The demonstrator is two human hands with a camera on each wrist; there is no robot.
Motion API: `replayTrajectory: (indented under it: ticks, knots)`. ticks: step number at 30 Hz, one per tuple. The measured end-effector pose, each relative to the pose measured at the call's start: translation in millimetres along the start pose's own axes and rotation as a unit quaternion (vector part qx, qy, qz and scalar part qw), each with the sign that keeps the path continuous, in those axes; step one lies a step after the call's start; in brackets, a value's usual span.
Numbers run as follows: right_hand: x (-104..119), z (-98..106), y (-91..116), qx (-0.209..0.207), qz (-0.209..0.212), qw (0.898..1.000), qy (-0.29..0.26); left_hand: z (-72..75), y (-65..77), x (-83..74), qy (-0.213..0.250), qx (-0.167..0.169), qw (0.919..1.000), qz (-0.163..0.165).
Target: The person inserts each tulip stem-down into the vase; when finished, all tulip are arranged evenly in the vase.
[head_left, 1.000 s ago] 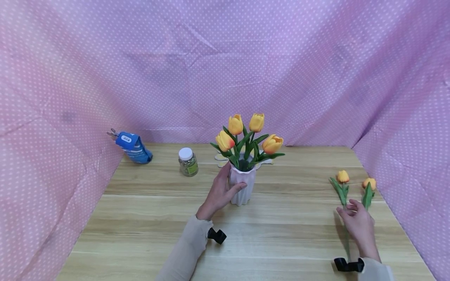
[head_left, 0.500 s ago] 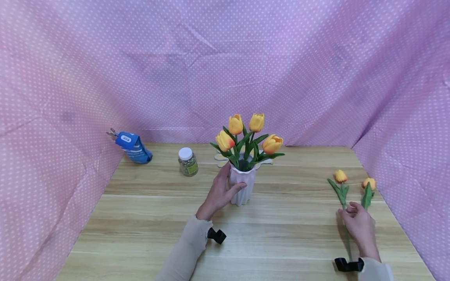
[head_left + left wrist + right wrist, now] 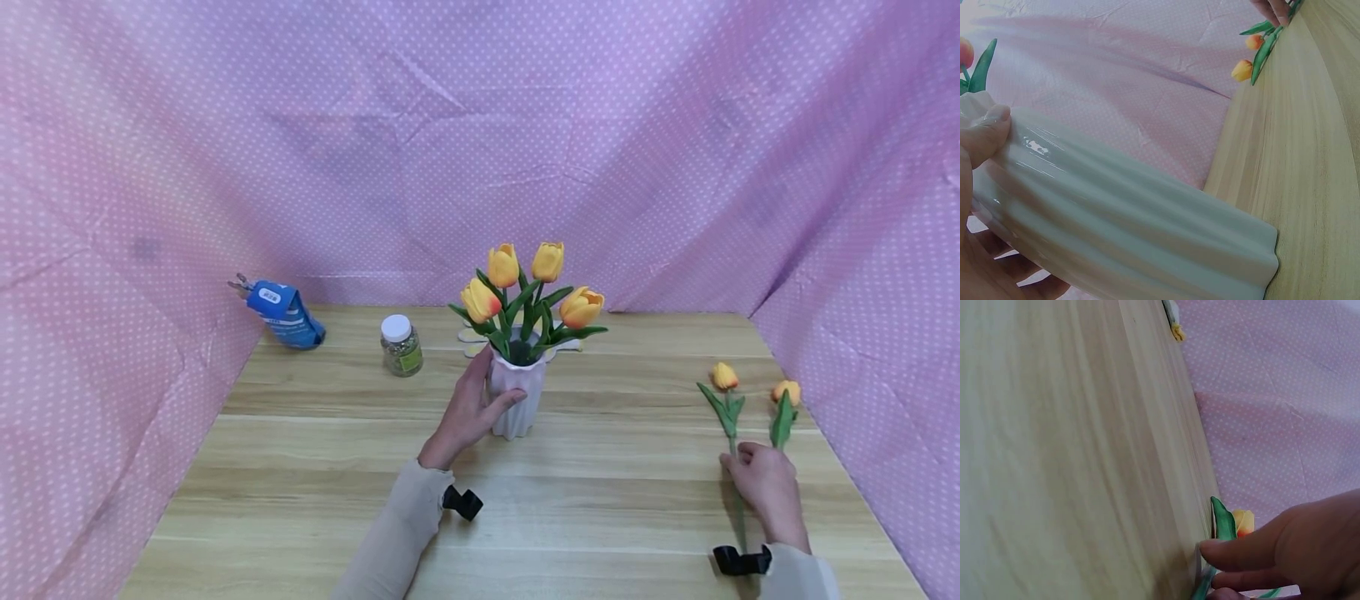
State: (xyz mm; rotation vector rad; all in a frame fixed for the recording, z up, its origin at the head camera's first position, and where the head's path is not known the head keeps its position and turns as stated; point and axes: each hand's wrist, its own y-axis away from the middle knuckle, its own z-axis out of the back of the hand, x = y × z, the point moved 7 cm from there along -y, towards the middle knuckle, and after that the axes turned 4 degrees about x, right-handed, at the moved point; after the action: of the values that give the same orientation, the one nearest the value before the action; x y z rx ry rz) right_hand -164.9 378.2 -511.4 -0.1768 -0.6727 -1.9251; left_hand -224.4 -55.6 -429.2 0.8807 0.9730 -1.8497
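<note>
Right hand [image 3: 765, 486] pinches the inner loose yellow tulip [image 3: 728, 419] by its stem, right on the table [image 3: 637, 475]; gripping below the leaves should spare them creasing. Left hand [image 3: 468, 415] grips the fluted white vase [image 3: 524, 412] (four tulips [image 3: 522, 302] stand inside), where steady support seems wise.

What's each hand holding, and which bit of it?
The left hand holds the white vase by its upper part. The right hand pinches a yellow-orange tulip by its stem, below the leaves.
</note>
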Motion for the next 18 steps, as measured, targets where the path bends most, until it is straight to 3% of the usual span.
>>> replayTrajectory:
  ticks: [8,18]
  knots:
    - [6.7,4.0,5.6,-0.046,0.044,0.998,0.017,0.5,0.1,-1.7,-0.007,-0.002,1.0,-0.005]
    - [7.1,3.9,6.0,-0.038,0.045,0.998,-0.002,0.6,0.4,-2.1,-0.005,-0.003,0.9999,-0.013]
